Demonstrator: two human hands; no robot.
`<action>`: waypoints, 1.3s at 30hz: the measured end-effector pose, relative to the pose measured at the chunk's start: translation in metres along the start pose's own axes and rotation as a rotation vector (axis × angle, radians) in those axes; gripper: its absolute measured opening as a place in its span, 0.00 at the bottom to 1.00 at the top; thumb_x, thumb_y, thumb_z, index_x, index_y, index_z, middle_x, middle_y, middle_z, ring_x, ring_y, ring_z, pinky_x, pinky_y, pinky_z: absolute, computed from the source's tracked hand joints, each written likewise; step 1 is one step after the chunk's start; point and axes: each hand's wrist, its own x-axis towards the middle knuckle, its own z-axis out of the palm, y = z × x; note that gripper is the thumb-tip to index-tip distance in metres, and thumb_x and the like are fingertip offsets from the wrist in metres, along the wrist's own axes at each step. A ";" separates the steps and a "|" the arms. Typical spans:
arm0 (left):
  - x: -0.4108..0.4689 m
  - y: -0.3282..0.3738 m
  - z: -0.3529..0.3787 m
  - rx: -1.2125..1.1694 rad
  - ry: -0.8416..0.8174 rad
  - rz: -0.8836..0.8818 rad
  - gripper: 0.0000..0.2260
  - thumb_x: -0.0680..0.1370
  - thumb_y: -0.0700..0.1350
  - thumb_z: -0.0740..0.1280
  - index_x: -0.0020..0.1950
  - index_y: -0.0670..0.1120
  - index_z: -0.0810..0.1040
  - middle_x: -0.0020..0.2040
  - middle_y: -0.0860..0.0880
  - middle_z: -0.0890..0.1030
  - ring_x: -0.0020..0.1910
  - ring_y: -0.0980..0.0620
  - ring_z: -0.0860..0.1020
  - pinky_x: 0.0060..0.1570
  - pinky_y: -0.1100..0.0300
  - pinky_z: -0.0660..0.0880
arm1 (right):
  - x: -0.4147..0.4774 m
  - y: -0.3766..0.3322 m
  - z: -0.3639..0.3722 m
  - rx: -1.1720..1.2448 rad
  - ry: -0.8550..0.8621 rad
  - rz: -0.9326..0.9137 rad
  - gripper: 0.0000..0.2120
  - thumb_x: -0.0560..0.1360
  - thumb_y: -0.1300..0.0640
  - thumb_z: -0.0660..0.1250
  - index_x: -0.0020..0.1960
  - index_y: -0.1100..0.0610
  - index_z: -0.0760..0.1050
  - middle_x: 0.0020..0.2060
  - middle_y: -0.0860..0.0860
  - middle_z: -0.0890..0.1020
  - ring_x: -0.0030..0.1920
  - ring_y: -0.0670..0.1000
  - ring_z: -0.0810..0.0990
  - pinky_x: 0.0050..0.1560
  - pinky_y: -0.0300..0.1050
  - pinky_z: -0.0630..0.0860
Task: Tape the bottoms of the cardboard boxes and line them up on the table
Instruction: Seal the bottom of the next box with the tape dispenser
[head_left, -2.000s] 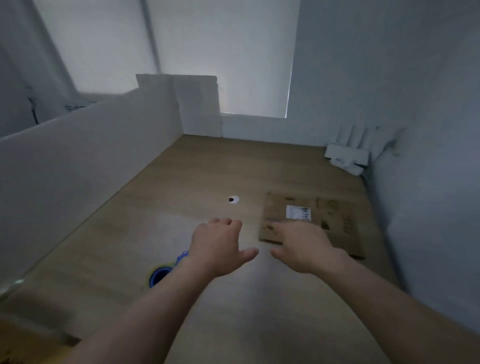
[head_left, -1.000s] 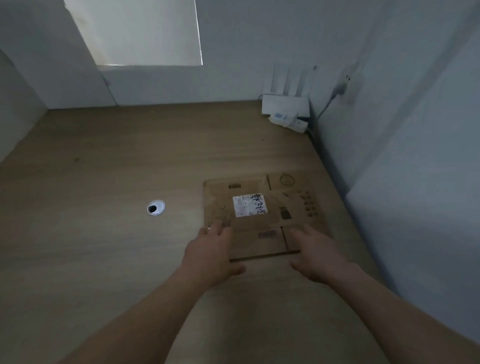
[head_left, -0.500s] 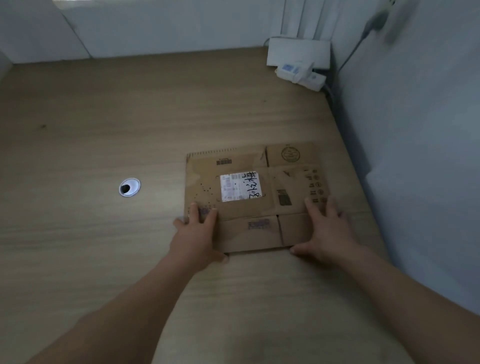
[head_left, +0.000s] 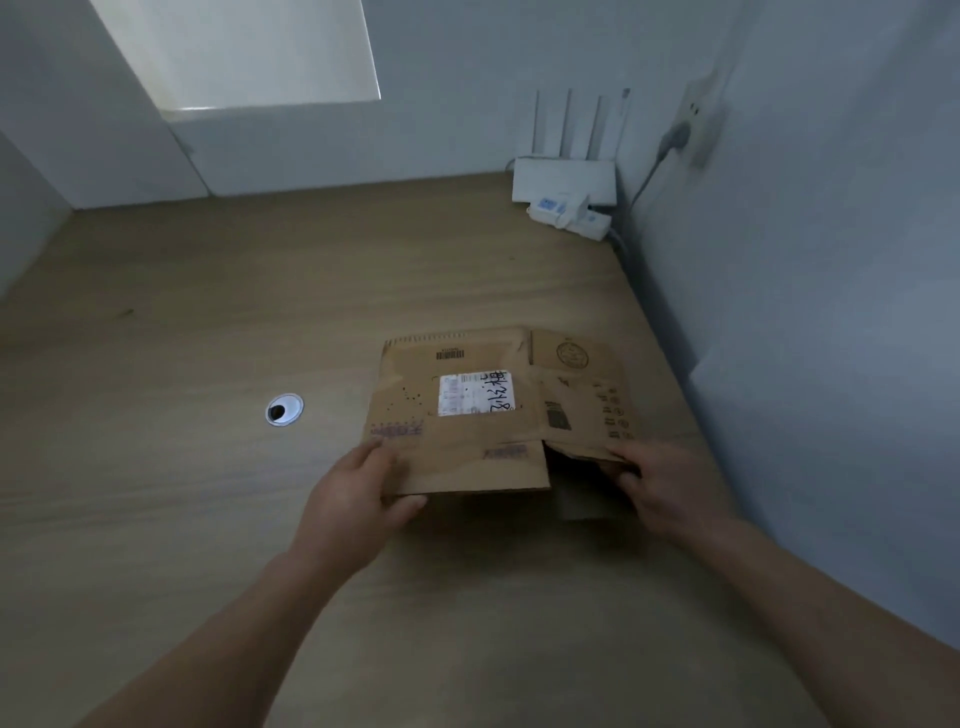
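A flattened brown cardboard box (head_left: 483, 415) with a white shipping label lies on the wooden table (head_left: 208, 493) near the right wall. Its near edge is raised off the table and a dark gap shows under the right part. My left hand (head_left: 358, 499) grips the near left corner, thumb under the edge and fingers on top. My right hand (head_left: 670, 483) grips the near right corner, where the flap is lifted. No tape is in view.
A round cable grommet (head_left: 284, 409) sits in the table left of the box. A white router (head_left: 563, 179) and a power strip (head_left: 569, 213) stand in the far right corner, a cord running to a wall socket (head_left: 698, 124). Grey walls enclose the right side and back.
Both hands reached the flat box and slid to its near corners. Since half a second ago they have lifted the near edge off the table, and the right flap has come up.
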 end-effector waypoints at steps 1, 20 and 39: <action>-0.004 0.001 -0.010 -0.068 0.085 -0.055 0.22 0.72 0.51 0.75 0.64 0.49 0.76 0.69 0.51 0.74 0.60 0.45 0.77 0.53 0.54 0.73 | -0.009 -0.009 -0.009 0.023 0.060 -0.004 0.15 0.82 0.45 0.60 0.65 0.44 0.77 0.61 0.46 0.79 0.58 0.52 0.78 0.47 0.42 0.72; -0.169 0.020 -0.139 -0.327 0.119 -0.423 0.25 0.70 0.54 0.77 0.60 0.49 0.71 0.56 0.49 0.75 0.52 0.47 0.77 0.51 0.51 0.76 | -0.228 -0.127 -0.094 0.946 0.185 0.278 0.12 0.81 0.53 0.64 0.52 0.64 0.76 0.46 0.62 0.80 0.43 0.61 0.80 0.42 0.53 0.77; -0.175 0.104 -0.109 -0.553 -0.171 -0.509 0.21 0.78 0.61 0.66 0.51 0.42 0.76 0.43 0.42 0.79 0.34 0.45 0.80 0.36 0.54 0.77 | -0.205 -0.054 -0.082 0.159 -0.051 0.125 0.18 0.79 0.55 0.64 0.32 0.60 0.69 0.33 0.56 0.73 0.36 0.56 0.73 0.35 0.48 0.65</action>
